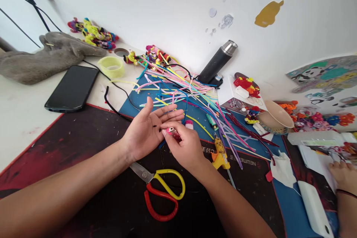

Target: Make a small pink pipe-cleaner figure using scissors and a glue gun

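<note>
The right hand (186,147) pinches a small piece (169,131) between thumb and fingers, just above the palm of the left hand (145,134). The piece is bright pink on top and darker red lower down, with 1 round white spot that has a dark centre, like an eye; the rest hides behind the fingers. The left hand is palm up, fingers extended, with 2 tiny black bits (155,126) on it.

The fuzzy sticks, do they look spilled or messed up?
They do look messy: the fuzzy sticks lie criss-crossed in a loose heap, some poking over the dark mat, rather than neatly bundled. Whether they spilled or were left so, I can't tell.
</note>
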Motion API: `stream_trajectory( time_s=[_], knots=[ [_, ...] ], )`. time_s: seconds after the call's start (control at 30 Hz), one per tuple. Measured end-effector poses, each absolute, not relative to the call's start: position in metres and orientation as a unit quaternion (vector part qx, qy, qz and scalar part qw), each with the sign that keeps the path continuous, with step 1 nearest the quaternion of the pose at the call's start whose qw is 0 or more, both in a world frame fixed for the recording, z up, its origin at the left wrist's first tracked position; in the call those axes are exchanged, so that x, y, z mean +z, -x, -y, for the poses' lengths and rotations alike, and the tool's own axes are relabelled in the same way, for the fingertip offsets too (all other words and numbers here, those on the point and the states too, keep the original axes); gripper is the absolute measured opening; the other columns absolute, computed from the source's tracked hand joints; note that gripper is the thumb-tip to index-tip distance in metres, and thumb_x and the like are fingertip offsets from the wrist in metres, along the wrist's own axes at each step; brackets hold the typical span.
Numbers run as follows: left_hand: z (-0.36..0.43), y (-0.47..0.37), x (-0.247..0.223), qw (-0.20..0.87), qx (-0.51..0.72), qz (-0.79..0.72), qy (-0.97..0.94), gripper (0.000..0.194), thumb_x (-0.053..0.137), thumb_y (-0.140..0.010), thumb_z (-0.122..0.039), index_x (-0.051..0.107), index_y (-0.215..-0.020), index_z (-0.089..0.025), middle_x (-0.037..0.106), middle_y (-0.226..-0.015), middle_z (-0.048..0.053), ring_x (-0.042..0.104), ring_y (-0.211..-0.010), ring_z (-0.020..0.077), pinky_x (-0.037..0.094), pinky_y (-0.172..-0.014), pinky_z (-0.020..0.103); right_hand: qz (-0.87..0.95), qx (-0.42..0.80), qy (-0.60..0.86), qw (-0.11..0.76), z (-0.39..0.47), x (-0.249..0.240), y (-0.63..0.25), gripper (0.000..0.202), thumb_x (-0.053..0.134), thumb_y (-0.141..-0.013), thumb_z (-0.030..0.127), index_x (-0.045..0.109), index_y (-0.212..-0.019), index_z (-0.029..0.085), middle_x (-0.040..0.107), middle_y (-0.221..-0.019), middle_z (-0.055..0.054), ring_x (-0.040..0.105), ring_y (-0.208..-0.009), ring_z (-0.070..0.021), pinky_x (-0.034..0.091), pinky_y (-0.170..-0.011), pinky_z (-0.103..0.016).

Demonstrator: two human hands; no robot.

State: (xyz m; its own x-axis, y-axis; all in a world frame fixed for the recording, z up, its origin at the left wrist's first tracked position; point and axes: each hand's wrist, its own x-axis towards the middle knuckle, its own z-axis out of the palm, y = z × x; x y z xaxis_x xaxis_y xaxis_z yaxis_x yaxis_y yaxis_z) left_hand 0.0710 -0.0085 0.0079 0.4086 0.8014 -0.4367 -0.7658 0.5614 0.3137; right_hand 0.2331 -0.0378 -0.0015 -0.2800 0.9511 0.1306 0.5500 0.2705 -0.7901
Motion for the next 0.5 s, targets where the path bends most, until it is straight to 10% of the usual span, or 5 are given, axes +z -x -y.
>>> stream_trajectory(
  time_s=[0.5],
  knots=[
    [0.0086, -0.072, 0.0118, 0.837, 0.464, -0.289, -0.035, 0.083, 0.031, -0.115, -0.07, 0.074, -0.137, -0.003, 0.079, -0.133, 0.028, 0.078, -0.121, 0.0337, 0.064, -0.103, 0.041, 0.749, 0.302, 0.511, 0.294, 0.0375, -0.0025, -0.2329, 0.012, 0.067, -0.102, 0.027, 0.078, -0.106, 0.026, 0.087, -0.101, -0.004, 0.08, -0.086, -0.0211, 0.057, -0.078, -0.03]
  ],
)
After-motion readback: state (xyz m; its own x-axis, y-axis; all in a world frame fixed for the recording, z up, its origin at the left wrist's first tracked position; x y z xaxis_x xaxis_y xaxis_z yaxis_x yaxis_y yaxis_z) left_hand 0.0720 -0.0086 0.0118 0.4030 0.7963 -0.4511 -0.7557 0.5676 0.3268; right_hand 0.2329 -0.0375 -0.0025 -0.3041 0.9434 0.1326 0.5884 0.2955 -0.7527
